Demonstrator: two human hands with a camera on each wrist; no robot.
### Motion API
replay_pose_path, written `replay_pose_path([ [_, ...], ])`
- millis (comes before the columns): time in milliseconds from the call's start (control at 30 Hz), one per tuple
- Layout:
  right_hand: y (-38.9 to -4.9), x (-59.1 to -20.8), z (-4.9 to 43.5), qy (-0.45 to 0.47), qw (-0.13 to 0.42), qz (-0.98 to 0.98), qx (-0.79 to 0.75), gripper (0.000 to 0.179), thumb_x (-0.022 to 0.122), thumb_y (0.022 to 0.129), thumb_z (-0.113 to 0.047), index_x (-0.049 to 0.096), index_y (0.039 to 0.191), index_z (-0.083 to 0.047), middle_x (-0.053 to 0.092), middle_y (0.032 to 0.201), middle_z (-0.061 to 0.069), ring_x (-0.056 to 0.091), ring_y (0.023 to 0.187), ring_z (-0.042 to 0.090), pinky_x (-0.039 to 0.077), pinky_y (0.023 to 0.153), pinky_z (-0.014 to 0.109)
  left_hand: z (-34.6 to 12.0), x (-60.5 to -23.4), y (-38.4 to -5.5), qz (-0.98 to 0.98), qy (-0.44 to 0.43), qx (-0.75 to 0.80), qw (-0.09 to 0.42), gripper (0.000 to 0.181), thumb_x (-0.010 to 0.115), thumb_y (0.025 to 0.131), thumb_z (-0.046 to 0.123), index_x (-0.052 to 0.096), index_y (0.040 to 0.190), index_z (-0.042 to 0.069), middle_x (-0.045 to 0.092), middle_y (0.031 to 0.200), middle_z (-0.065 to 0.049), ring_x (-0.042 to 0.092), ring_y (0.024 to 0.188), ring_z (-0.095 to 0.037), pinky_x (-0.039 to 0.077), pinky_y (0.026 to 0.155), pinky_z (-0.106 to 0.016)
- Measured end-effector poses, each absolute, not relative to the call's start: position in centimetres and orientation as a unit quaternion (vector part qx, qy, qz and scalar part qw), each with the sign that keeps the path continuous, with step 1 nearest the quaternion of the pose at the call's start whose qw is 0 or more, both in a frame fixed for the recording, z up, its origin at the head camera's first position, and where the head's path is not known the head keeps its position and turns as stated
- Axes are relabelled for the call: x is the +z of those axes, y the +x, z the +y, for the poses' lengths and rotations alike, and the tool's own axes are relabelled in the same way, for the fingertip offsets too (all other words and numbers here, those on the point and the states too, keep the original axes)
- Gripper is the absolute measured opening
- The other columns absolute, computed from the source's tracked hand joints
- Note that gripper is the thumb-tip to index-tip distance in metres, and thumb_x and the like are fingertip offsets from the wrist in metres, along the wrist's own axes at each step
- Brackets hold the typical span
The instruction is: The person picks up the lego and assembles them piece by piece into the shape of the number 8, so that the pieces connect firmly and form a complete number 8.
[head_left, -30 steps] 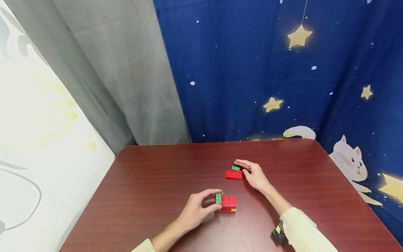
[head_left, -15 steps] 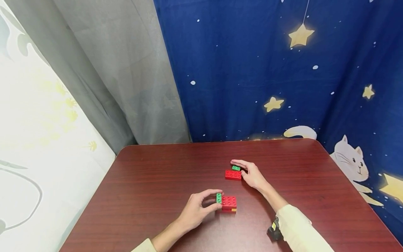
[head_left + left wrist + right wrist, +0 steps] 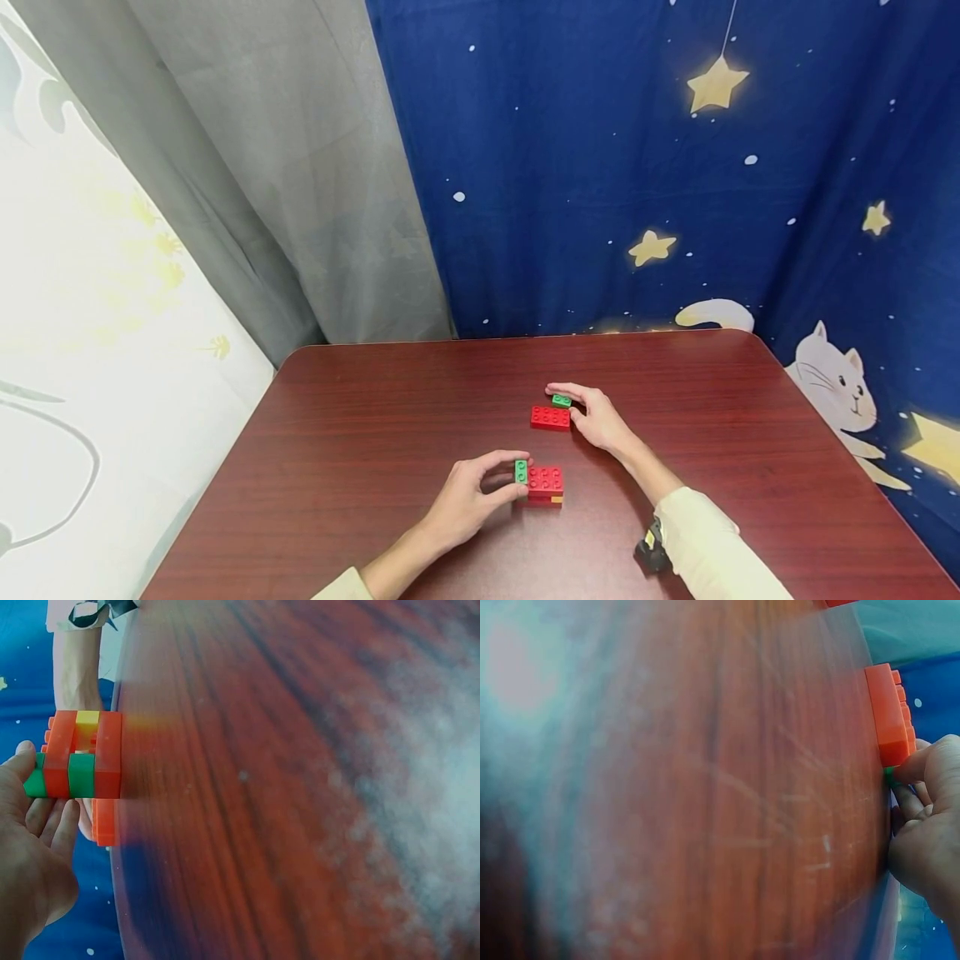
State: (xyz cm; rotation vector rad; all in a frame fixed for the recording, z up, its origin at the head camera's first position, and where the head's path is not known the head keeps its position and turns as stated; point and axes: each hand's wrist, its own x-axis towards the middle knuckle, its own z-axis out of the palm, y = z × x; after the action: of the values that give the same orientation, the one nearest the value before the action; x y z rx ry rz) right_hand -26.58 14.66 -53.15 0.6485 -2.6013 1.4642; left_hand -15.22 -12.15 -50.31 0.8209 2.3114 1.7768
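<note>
My left hand (image 3: 467, 502) pinches a small green brick (image 3: 521, 472) between thumb and fingers, at the left end of a brick stack's top. A red brick (image 3: 546, 480) lies under it. The left wrist view shows a green brick (image 3: 82, 775) and a yellow brick (image 3: 87, 721) below that, then a red bottom brick (image 3: 109, 754) on the table. Farther back, my right hand (image 3: 602, 419) reaches around a loose green brick (image 3: 561, 401), its fingers extended behind it. The right thumb is at the end of a loose red brick (image 3: 551, 418); contact with the green brick is unclear.
The dark wooden table (image 3: 375, 417) has its far edge beyond the loose bricks. Behind it hang a grey curtain (image 3: 300, 167) and a blue star-patterned curtain (image 3: 570, 167). A black device (image 3: 651, 548) sits at the right sleeve.
My right hand has moved left, bringing its fingers behind the loose green brick. The loose red brick has slid slightly left. My left hand and the stack look unchanged.
</note>
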Motion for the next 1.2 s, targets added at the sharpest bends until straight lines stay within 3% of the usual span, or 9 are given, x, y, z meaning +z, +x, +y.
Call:
replay_pose_path([
  [133,-26.6,-53.2,14.6,0.21,0.041,-0.851,0.48,0.052,0.054,0.093,0.022,0.069,0.137,-0.001,0.072,0.133,0.013,0.062,0.131,0.035,0.047,0.111,0.056,-12.1,-50.3,-15.2,0.762,0.27,0.586,0.056,0.044,0.081,0.095,0.011,0.068,0.137,0.004,0.075,0.125,-0.003,0.074,0.113,-0.021,0.06,0.093,-0.03],
  [367,-26.5,-53.1,14.5,0.204,0.045,-0.855,0.475,0.047,0.057,0.095,0.019,0.07,0.135,0.0,0.074,0.13,0.013,0.063,0.13,0.038,0.048,0.11,0.06,-12.2,-50.2,-15.2,0.761,0.269,0.588,0.058,0.045,0.081,0.096,0.012,0.068,0.137,0.004,0.075,0.125,-0.003,0.074,0.113,-0.021,0.06,0.093,-0.029],
  [700,-26.3,-53.3,14.6,0.178,0.045,-0.86,0.477,0.043,0.062,0.096,0.016,0.072,0.133,-0.004,0.076,0.126,0.01,0.062,0.131,0.037,0.045,0.113,0.061,-12.2,-50.2,-15.2,0.76,0.272,0.587,0.058,0.044,0.08,0.096,0.013,0.068,0.137,0.003,0.075,0.126,-0.005,0.074,0.113,-0.021,0.061,0.092,-0.028],
  [1067,-25.3,-52.8,14.6,0.164,0.065,-0.861,0.478,0.034,0.082,0.09,0.003,0.075,0.123,-0.003,0.081,0.103,0.002,0.069,0.119,0.032,0.047,0.11,0.056,-12.3,-50.1,-15.1,0.763,0.269,0.585,0.06,0.045,0.081,0.096,0.015,0.068,0.138,0.005,0.075,0.125,-0.004,0.074,0.113,-0.02,0.06,0.092,-0.028],
  [1200,-25.1,-52.8,14.7,0.171,0.072,-0.863,0.47,0.035,0.085,0.088,0.001,0.076,0.121,-0.003,0.08,0.096,-0.003,0.072,0.112,0.028,0.047,0.109,0.055,-12.3,-50.1,-15.1,0.763,0.269,0.585,0.058,0.043,0.081,0.096,0.014,0.07,0.137,0.011,0.075,0.125,-0.003,0.074,0.113,-0.019,0.061,0.092,-0.029],
])
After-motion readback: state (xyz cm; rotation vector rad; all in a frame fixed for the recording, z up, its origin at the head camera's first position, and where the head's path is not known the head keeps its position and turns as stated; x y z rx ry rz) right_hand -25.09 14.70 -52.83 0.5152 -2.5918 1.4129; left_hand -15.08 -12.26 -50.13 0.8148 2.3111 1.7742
